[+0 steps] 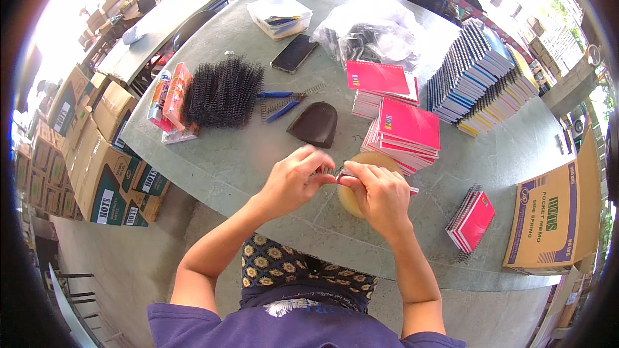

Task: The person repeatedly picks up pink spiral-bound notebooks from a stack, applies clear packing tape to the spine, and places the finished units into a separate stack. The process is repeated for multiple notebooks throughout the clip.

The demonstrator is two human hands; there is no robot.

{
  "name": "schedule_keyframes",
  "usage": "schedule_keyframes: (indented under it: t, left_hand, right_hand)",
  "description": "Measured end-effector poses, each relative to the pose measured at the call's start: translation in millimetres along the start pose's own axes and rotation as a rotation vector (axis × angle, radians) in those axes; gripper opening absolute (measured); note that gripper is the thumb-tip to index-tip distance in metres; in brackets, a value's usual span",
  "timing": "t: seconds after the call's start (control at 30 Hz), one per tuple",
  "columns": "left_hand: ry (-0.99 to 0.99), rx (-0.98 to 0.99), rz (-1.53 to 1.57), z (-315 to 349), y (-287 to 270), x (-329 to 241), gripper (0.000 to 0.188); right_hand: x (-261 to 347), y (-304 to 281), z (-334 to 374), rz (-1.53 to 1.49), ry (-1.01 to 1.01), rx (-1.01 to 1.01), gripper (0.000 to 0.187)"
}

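My left hand (300, 177) pinches a thin dark spiral wire coil (329, 171) at the table's near edge. Beside it, my right hand (380, 196) grips a small memo pad, its red-and-white edge (414, 191) poking out past the fingers; most of the pad is hidden. The coil meets the pad's edge between my fingertips. Beneath the right hand lies a round yellowish object (351, 203), partly covered. Just beyond are two stacks of red-covered pads, a nearer one (409, 122) and a farther one (377, 78). A dark brown curved piece (314, 124) rests ahead of the left hand.
Blue-handled pliers (282, 109) lie near a bundle of black coils (225, 92) and orange packets (175, 96). Farther back are a phone (294, 53), plastic tub (280, 16) and plastic bag (371, 29). Rightward stand spiral notebooks (469, 71), bound red pads (474, 220) and a carton (545, 216).
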State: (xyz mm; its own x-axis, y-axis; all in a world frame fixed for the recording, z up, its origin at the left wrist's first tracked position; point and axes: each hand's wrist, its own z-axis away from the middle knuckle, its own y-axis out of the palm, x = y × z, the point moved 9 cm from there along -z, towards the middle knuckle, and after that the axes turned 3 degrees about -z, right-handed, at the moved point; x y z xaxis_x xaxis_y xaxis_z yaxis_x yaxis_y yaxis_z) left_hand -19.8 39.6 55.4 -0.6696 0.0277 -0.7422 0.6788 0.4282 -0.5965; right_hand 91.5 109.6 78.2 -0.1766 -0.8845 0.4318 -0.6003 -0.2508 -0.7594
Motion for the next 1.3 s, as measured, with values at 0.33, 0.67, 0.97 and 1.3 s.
schedule_keyframes:
  t: [0.33, 0.67, 0.97, 1.3]
  left_hand:
    - [0.205, -0.021, 0.006, -28.4, -10.7, -17.7, 0.025]
    - [-0.238, 0.092, -0.455, -92.8, -12.4, 105.0, 0.067]
    - [0.365, -0.159, -0.570, 8.5, -7.5, -57.4, 0.032]
    - [0.439, -0.114, -0.343, 13.0, 19.5, -68.6, 0.036]
  right_hand:
    - [-4.9, 2.3, 0.5, -0.035, -0.006, -0.055, 0.023]
    - [2.2, -11.1, 2.5, -0.193, 0.056, -0.099, 0.017]
    - [-90.6, 2.2, 61.5, -1.101, 0.570, -0.139, 0.015]
    - [-103.2, 2.0, 79.0, -1.043, 0.600, -0.174, 0.020]
